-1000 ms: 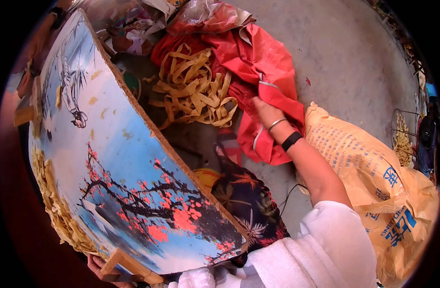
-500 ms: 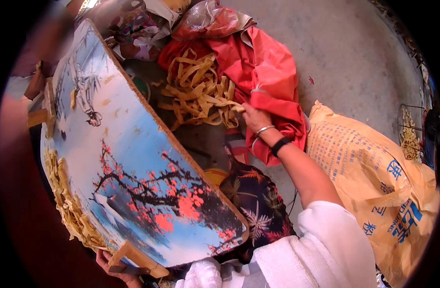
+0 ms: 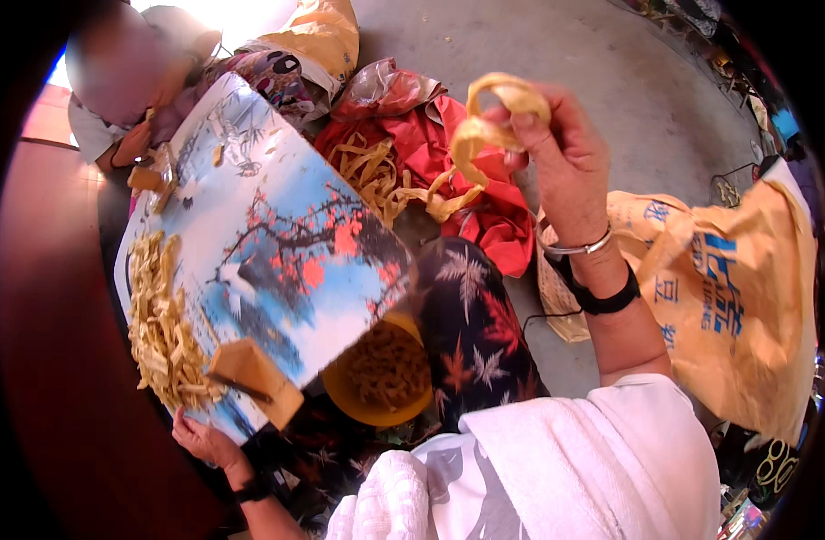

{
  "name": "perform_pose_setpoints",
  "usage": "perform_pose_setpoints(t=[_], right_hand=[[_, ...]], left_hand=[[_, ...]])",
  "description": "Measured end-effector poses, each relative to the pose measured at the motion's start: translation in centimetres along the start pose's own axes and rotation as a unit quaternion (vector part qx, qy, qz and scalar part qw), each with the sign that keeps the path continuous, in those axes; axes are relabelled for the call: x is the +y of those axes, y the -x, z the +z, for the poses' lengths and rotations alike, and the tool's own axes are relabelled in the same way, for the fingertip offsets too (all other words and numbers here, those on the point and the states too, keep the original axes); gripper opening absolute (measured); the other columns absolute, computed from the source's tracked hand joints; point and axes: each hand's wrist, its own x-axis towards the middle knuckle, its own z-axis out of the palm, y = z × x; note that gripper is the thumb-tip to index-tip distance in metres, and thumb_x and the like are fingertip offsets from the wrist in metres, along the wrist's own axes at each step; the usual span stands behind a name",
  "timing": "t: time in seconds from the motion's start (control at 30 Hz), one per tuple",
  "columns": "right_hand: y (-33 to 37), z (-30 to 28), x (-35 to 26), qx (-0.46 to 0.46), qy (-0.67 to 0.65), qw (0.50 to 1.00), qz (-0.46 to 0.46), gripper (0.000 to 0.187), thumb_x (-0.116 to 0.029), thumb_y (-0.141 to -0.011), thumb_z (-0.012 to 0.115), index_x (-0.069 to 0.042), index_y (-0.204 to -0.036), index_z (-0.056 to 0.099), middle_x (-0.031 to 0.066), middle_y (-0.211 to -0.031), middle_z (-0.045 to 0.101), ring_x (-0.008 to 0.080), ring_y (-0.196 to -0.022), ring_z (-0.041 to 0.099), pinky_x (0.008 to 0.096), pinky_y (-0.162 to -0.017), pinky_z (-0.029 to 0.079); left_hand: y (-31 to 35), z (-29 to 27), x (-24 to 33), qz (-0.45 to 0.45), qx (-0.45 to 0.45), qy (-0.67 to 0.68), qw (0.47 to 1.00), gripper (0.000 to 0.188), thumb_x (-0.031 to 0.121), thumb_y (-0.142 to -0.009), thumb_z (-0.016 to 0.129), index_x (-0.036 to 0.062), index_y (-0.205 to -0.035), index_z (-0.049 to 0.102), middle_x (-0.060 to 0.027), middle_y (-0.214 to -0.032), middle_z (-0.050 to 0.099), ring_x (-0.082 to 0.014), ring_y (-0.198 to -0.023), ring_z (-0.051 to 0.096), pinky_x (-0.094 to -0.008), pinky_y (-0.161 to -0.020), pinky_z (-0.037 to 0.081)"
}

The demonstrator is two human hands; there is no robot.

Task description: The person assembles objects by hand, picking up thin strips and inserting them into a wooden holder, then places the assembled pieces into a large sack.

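Strips (image 3: pixel 484 135) of pale yellow dangle from her raised right hand (image 3: pixel 565 157), pinched tight above the red cloth (image 3: pixel 484 207), while her left hand (image 3: pixel 205 441) grips the painted board (image 3: pixel 286 270) down-left.

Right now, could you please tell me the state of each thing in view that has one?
Right hand: raised, pinching a curled yellow strip.
Left hand: on the low edge of the painted board.
Painted board: tilted, strips heaped along its left side.
Strip pile: loose on red cloth.
Orange bowl: upright, partly filled.
Yellow sack: lying crumpled.
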Motion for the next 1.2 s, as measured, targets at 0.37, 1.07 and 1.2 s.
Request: perform_pose_setpoints(t=[0.37, 1.07, 1.2], right_hand=[[17.9, 7.2, -8.0, -0.371, 0.001, 0.922, -0.112, 0.025, -0.008, -0.082, 0.064, -0.009, -0.107, 0.063, 0.0125, -0.087, 0.067, 0.0306, -0.076, 0.067, 0.0371, -0.066, 0.054], [25.6, 4.4, -5.2, -0.582, 0.056, 0.809, -0.066, 0.012, -0.016, -0.087, 0.062, -0.006, -0.094, 0.058, 0.0141, -0.077, 0.062, 0.0335, -0.074, 0.064, 0.0417, -0.064, 0.050], [24.0, 2.4, -6.9, -0.535, 0.064, 0.838, -0.083, 0.012, -0.014, -0.088, 0.061, -0.006, -0.096, 0.059, 0.0121, -0.081, 0.061, 0.0315, -0.076, 0.063, 0.0389, -0.065, 0.050]], left_hand=[[11.7, -7.9, 17.1, -0.270, -0.507, 0.720, 0.389, 0.062, 0.049, -0.101, 0.036, -0.0053, -0.127, 0.052, -0.0188, -0.116, 0.063, -0.0287, -0.114, 0.058, -0.0412, -0.101, 0.043], [10.3, -18.2, 7.8, -0.371, -0.209, 0.654, 0.626, 0.025, 0.014, -0.095, 0.053, -0.0016, -0.114, 0.056, 0.0037, -0.062, 0.036, -0.0077, -0.054, 0.035, -0.0234, -0.051, 0.033], [9.1, -21.6, 1.8, -0.295, -0.116, 0.743, 0.590, 0.018, 0.013, -0.096, 0.053, -0.0027, -0.101, 0.058, 0.0025, -0.059, 0.030, -0.0091, -0.051, 0.028, -0.0241, -0.052, 0.030]])
